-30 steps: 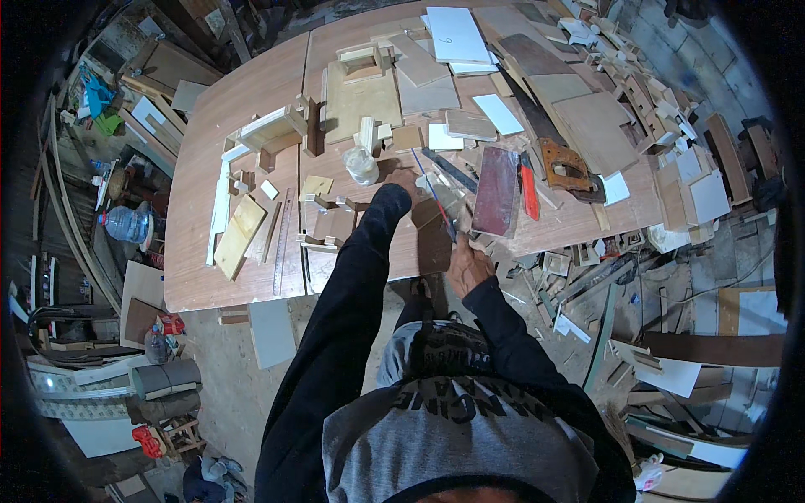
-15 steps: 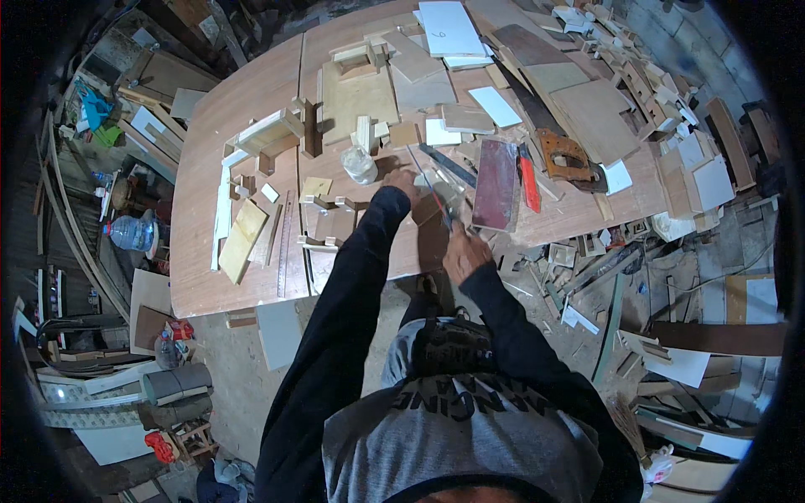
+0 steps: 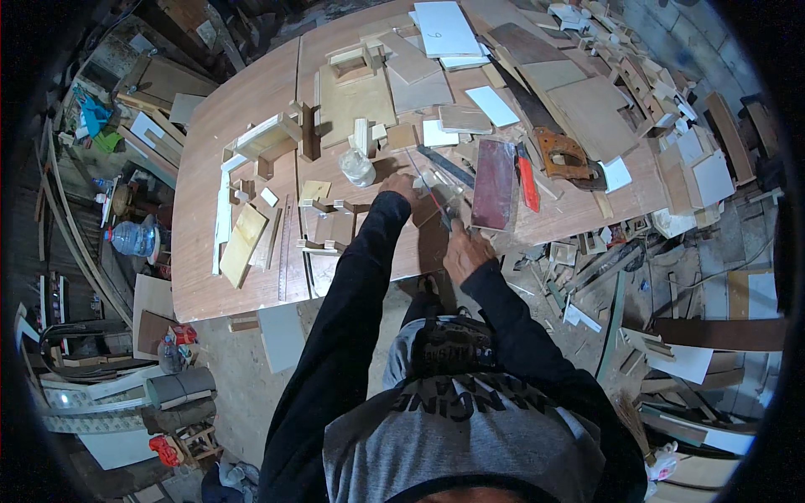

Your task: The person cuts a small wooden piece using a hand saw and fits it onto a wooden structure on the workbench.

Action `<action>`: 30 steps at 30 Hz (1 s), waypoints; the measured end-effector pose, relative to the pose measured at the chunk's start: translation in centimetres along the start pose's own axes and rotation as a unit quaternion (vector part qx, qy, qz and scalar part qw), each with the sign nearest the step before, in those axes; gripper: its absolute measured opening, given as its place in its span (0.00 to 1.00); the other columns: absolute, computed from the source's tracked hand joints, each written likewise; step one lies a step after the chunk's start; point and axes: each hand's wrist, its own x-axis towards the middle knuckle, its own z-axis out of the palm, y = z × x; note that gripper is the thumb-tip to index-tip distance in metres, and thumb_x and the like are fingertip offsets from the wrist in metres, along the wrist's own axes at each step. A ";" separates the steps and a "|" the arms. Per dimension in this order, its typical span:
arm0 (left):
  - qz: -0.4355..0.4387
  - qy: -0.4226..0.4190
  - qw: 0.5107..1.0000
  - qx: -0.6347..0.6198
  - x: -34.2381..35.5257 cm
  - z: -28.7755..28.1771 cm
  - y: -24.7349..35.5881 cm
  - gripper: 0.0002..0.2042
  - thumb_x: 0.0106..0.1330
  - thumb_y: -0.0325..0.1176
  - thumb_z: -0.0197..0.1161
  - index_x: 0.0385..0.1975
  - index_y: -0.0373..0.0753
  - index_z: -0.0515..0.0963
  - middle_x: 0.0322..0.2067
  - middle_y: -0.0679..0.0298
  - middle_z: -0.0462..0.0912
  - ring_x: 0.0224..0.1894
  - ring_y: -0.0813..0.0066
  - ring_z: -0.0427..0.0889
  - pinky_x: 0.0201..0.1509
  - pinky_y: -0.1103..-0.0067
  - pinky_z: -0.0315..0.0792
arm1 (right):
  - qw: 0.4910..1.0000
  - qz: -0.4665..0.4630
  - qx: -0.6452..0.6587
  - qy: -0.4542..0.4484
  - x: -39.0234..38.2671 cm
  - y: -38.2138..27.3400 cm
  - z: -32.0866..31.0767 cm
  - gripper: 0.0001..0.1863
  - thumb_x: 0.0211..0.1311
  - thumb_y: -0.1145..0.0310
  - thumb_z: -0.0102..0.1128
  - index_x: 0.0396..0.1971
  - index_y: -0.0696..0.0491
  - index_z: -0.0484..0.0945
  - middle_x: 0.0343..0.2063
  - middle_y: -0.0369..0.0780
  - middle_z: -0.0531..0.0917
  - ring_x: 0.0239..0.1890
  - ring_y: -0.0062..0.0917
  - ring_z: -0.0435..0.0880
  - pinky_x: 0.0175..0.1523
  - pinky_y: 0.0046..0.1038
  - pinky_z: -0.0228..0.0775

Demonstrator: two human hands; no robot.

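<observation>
At the near edge of the wooden worktable, my right hand is closed round the near end of a long thin tool with a red stretch. The tool slants away to the far left; its exact kind is too small to make out. My left hand is down at the tabletop, left of the tool, its fingers mostly hidden by the hand itself. Close to its left stands a whitish translucent jar. A dark flat metal strip lies beyond the tool. Right of it rests a dark red board.
A wooden-handled handsaw and a red tool lie to the right. Small wooden frames, a ruler and a pale board occupy the left side. Wood offcuts litter the floor at right.
The view has shifted very slightly. Both hands and the thin tool stay in nearly the same place, with the right hand still closed on it.
</observation>
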 end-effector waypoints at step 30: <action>0.001 0.017 1.000 -0.012 -1.6 -1.0 1.8 0.10 0.55 0.32 0.54 0.35 0.40 0.79 0.35 0.49 0.80 0.42 0.53 0.79 0.46 0.66 0.73 | 0.986 -0.031 -0.137 -0.088 -1.6 2.0 0.3 0.16 0.54 0.68 0.49 0.43 0.57 0.66 0.18 0.42 0.78 0.26 0.40 0.79 0.34 0.37 0.70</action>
